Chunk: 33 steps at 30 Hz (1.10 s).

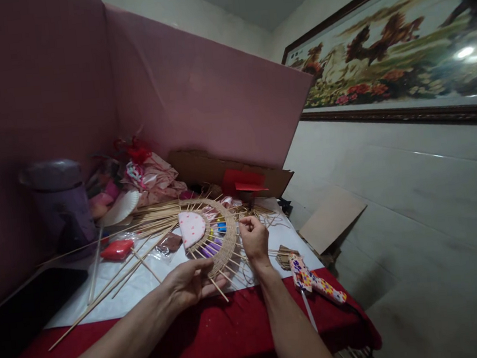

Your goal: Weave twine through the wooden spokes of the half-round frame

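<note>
A half-round woven piece [229, 248] of tan cord and thin sticks is tilted up above the table. Its sticks fan outward past the woven outer band, and a white half-circle pad with pink spots [191, 228] sits at its centre. My left hand [189, 282] grips the lower edge, thumb on the front and fingers behind. At the right edge, my right hand [255, 242] is closed in a pinch beside the stick ends. Whatever is between those fingertips is too small to make out. Loose loops of cord [247, 271] hang below the right hand.
Long thin sticks [142, 230] and a red packet [117, 249] lie to the left, near a dark flat object [39, 296]. A flower-patterned glue gun [311, 281] rests at the right edge. Behind are a purple cylinder [62, 210], crumpled pink wrapping [158, 178] and cardboard [199, 168].
</note>
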Tool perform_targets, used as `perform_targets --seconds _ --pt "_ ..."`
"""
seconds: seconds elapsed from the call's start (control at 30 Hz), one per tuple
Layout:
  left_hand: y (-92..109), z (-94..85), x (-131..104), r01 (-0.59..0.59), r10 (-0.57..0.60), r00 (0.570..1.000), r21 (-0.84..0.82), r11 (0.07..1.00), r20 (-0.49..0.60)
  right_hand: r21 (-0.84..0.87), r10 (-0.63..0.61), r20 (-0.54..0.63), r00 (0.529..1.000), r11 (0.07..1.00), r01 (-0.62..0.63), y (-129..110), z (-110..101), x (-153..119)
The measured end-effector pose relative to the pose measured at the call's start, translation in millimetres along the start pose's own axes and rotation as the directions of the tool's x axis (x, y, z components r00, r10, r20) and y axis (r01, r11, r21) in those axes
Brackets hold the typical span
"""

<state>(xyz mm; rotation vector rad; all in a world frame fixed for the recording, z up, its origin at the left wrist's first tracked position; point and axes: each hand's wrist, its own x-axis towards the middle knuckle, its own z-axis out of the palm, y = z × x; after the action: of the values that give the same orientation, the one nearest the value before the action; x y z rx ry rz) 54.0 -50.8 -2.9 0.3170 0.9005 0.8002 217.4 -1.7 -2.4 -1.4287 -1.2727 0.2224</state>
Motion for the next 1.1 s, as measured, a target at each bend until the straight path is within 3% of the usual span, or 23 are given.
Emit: perform_targets --seconds 0.2,0.43,0.6,1.1 --pt "1 10.8 9 -0.021 0.022 0.999 0.027 0.999 -0.042 -0.001 0.001 0.001 1.0 1.0 -0.001 2 -2 4" --pt "5 -4.2 10 -0.105 0.102 0.982 0.008 0.994 0.159 -0.034 -0.03 -0.028 0.999 0.999 0.029 9 -6 11" --pt "11 -6.4 10 -0.174 0.166 0.979 0.058 0.983 0.119 -0.072 -0.06 -0.025 0.998 0.996 0.058 13 -5 10" --pt "5 -4.0 8 -0.176 0.168 0.981 0.085 0.981 0.094 -0.143 -0.076 -0.02 0.997 0.987 0.072 15 -2 9"
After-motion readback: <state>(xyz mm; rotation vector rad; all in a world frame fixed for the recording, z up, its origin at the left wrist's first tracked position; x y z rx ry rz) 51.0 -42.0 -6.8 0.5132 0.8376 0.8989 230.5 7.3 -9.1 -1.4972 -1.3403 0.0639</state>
